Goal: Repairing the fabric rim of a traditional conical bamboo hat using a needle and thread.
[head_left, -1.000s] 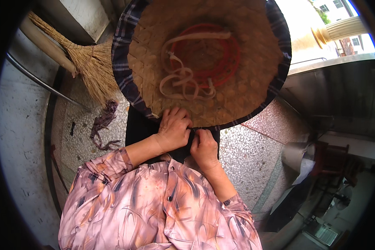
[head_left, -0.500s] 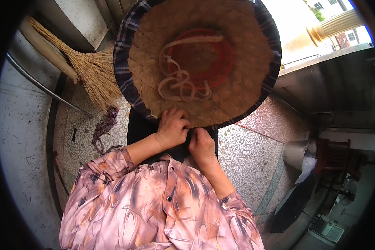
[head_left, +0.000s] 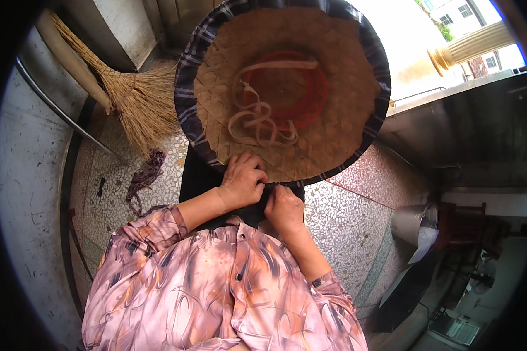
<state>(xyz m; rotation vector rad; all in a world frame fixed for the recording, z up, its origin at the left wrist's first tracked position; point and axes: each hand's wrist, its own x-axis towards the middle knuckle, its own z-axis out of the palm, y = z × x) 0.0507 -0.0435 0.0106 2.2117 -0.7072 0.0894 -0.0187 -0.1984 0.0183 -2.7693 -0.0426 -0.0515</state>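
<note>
A round woven straw hat (head_left: 216,117), underside up, rests toward my knees, its near edge over my dark trousers. Dark plaid cloth (head_left: 187,108) binds its rim. Inside are a red ring (head_left: 319,96) and a loose, looped white strap (head_left: 260,124). My left hand (head_left: 244,181) is closed on the near part of the brim, with its fingers over the straw. Just right of it and slightly nearer me, my right hand (head_left: 285,209) is closed in a pinch beside the cloth edge. Whatever its fingertips hold is hidden.
A straw broom (head_left: 140,105) leans at the left, near a curved metal tube (head_left: 64,123). Purple tangled strands (head_left: 145,178) lie on the speckled floor (head_left: 351,234). At the right stand a metal bucket (head_left: 407,223) and a dark red wooden chair (head_left: 462,225).
My right hand has drawn slightly toward me, away from the brim. The hat looks a little tilted and shifted, and the whole view has moved slightly. My left hand keeps its grip.
</note>
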